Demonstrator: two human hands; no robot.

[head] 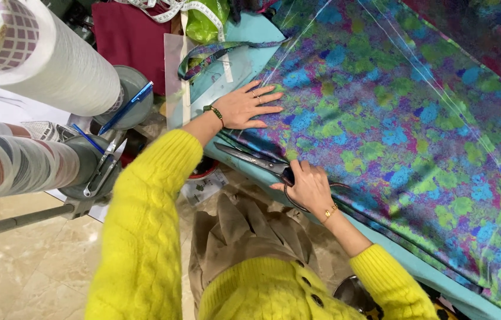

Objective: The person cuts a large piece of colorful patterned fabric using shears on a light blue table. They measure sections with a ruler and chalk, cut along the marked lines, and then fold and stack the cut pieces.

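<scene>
Few packages here, no screens or signs. Glossy green plastic bag, crumpled, at the top edge just beside the dark red cloth. Small printed paper leaflet, white with dark marks, on the floor below the tabletop edge. Newsprint-like printed sheet at left, partly hidden behind the rolls. Print too small to tell.

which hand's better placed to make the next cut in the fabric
Probably the right hand: its grip is already on the scissors at the edge of the multicoloured fabric. The left hand lies flat, pinning the cloth.
</scene>
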